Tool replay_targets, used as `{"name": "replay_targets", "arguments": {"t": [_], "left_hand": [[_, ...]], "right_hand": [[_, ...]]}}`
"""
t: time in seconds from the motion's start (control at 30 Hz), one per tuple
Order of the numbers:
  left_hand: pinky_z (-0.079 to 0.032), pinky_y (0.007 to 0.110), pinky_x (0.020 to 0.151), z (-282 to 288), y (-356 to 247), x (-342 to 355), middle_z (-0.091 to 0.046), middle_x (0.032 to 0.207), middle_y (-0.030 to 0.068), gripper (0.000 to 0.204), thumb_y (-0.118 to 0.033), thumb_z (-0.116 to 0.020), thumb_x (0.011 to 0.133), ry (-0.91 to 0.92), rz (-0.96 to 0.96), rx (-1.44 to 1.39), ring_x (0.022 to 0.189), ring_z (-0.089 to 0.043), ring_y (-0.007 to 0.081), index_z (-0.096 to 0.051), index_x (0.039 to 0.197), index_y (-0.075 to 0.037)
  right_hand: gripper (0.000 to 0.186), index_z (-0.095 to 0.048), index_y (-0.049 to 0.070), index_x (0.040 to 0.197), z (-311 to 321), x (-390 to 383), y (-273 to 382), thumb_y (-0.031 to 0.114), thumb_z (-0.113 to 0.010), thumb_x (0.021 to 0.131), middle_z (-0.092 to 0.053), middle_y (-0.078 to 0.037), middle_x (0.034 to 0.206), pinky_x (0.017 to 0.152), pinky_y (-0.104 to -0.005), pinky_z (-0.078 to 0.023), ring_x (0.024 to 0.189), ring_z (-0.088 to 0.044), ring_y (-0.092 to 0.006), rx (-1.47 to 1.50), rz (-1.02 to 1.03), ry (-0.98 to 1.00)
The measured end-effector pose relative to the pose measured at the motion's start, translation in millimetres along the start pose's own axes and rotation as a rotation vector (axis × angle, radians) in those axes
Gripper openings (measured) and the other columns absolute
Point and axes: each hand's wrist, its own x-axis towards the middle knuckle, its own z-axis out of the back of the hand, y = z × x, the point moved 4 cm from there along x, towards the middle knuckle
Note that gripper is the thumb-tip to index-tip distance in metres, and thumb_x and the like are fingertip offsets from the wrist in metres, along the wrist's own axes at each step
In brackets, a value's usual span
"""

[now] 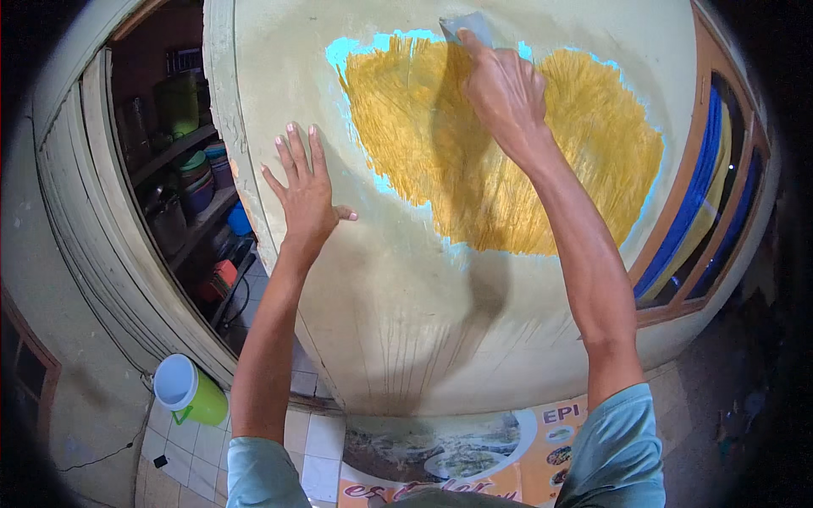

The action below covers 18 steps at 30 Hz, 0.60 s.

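Observation:
A pale cream wall (406,330) carries a large, roughly scraped mustard-yellow patch (593,144) edged with bright turquoise. My right hand (504,102) is closed on a grey flat scraper (466,24), held against the wall at the upper edge of the patch, my index finger extended onto it. My left hand (301,190) rests open on the cream wall left of the patch, fingers spread.
On the left, a doorway shows shelves (190,216) with containers; a green bucket (203,398) stands on the tiled floor. At right is a wood-framed window (703,212) with blue fabric. A printed banner (432,449) lies along the wall's foot.

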Motion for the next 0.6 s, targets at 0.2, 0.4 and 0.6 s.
{"name": "replay_targets", "arguments": {"t": [0.2, 0.4, 0.6], "left_hand": [[-0.013, 0.080, 0.119, 3.8, -4.8, -1.7, 0.003, 0.178, 0.0241, 0.167, -0.041, -0.103, 0.043, -0.002, 0.004, 0.022, 0.163, -0.005, 0.0478, -0.002, 0.172, -0.010], [-0.012, 0.080, 0.120, 5.6, -5.7, -0.3, 0.001, 0.177, 0.0257, 0.166, -0.039, -0.104, 0.042, -0.001, 0.022, 0.004, 0.163, -0.006, 0.0486, -0.004, 0.171, -0.007], [-0.011, 0.080, 0.120, 6.7, -6.7, 1.0, 0.002, 0.177, 0.0269, 0.165, -0.039, -0.104, 0.043, 0.028, 0.035, 0.036, 0.163, -0.004, 0.0486, -0.005, 0.171, -0.005]], "right_hand": [[0.067, -0.062, 0.027, 0.148, -11.1, -36.0, -19.2, 0.003, -0.061, 0.086, -0.072, -0.023, 0.089, 0.069, -0.0572, -0.055, 0.081, -0.072, -0.0447, -0.064, -0.042, -0.006], [0.068, -0.060, 0.020, 0.150, -0.4, 5.6, 2.0, 0.000, -0.064, 0.085, -0.071, -0.023, 0.088, 0.069, -0.0566, -0.056, 0.083, -0.073, -0.0415, -0.084, 0.025, 0.007], [0.070, -0.054, 0.024, 0.154, -11.4, -29.2, -11.0, 0.003, -0.059, 0.087, -0.071, -0.028, 0.094, 0.072, -0.0565, -0.056, 0.090, -0.073, -0.0437, -0.098, -0.023, 0.074]]}}
